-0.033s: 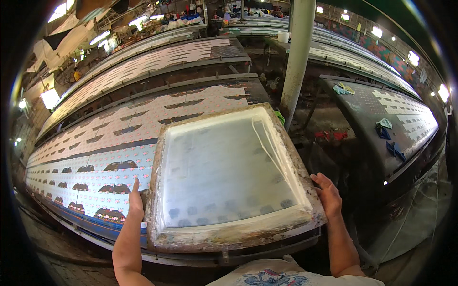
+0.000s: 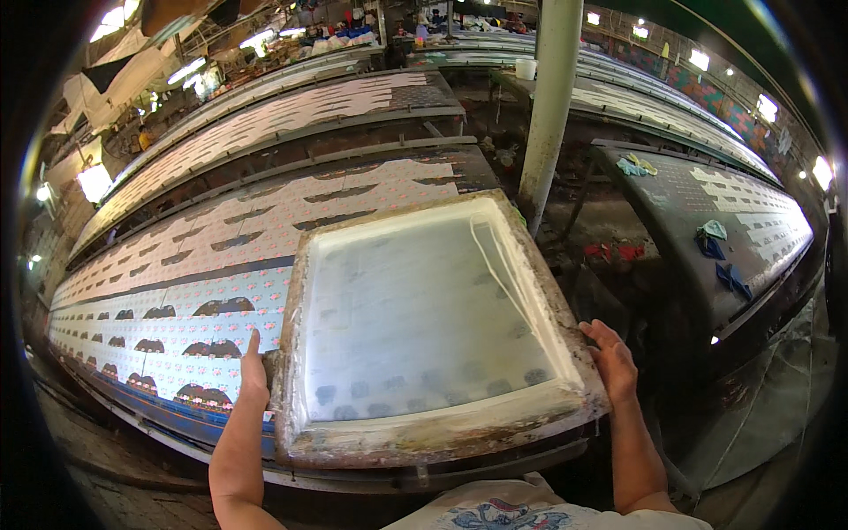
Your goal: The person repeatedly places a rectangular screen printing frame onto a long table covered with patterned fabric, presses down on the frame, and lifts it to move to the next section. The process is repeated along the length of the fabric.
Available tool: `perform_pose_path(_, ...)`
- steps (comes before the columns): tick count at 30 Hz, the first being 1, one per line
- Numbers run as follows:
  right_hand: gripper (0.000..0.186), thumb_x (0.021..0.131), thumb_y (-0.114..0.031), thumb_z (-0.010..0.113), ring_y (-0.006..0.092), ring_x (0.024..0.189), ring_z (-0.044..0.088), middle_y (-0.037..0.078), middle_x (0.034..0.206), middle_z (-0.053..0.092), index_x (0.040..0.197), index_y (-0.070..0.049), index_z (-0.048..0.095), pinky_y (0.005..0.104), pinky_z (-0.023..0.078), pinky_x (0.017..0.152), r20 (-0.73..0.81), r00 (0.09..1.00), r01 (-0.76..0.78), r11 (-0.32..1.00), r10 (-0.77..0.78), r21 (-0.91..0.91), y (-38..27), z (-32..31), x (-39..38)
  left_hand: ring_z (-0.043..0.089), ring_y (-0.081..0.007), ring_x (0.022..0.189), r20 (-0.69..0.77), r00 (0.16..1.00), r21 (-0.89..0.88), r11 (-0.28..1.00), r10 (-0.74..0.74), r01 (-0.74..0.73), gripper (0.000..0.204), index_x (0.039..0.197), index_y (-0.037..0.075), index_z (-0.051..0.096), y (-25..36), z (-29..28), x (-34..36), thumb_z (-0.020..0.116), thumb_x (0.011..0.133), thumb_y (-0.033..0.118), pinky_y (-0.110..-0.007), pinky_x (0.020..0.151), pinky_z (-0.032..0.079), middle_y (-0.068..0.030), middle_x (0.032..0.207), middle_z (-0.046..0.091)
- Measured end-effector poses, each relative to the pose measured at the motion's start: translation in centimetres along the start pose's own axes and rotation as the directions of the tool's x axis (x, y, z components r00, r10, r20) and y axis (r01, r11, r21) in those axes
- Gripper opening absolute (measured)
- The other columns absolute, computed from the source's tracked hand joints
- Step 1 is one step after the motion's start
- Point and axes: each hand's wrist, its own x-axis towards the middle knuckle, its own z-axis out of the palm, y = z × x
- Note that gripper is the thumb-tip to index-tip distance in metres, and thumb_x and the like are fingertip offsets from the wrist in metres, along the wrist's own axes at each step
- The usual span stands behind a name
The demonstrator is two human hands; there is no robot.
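Observation:
A screen-printing frame (image 2: 424,309) with pale translucent mesh, dark smudges and a worn, stained rim rests slanted over the near printing table's end. My left hand (image 2: 254,371) grips the frame's left side, thumb pointing up. On the opposite side my right hand (image 2: 611,358) holds the edge with fingers curled. Left of the frame lies pink and pale-blue flowered fabric (image 2: 203,278) with dark, curved printed shapes.
A green-grey post (image 2: 552,115) stands beyond the frame. To the right, a dark table (image 2: 662,221) carries cloths (image 2: 733,281) and pale pieces. Behind are long printing tables (image 2: 265,115), a white bucket (image 2: 526,69) and red cloth (image 2: 618,253) lower down.
The frame has shifted very slightly to the right and toward me at its near end, with my hands still on both sides.

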Motion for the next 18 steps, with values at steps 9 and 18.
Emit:
perform_pose_path(9,0.071,0.112,-0.046,0.053,0.0412,0.156,0.047,0.03,0.169,0.045,0.167,-0.002,0.042,0.0547,0.037,0.128,0.027,0.954,0.297,0.953,-0.299,0.065,-8.9,-16.5,-1.2,0.074,-0.0323,0.109,0.241,0.967,-0.138,0.984,-0.08,0.116,0.09,0.128,-0.009,0.072,-2.6,15.5,-9.8,0.056,0.1,0.075,-0.042,0.105,0.055,-0.0199,0.12,0.078)
perform_pose_path(18,0.08,0.119,-0.053,0.029,0.0352,0.168,0.025,0.019,0.183,0.021,0.177,-0.004,0.004,0.052,0.019,0.138,-0.038,0.965,0.249,0.953,-0.259,-0.174,-21.0,-37.3,-6.5,0.065,-0.0279,0.122,0.253,0.953,-0.175,0.96,-0.168,0.216,0.085,0.144,-0.004,0.067,-9.1,34.7,-18.4,0.073,0.096,0.066,-0.044,0.107,0.05,-0.018,0.139,0.069)
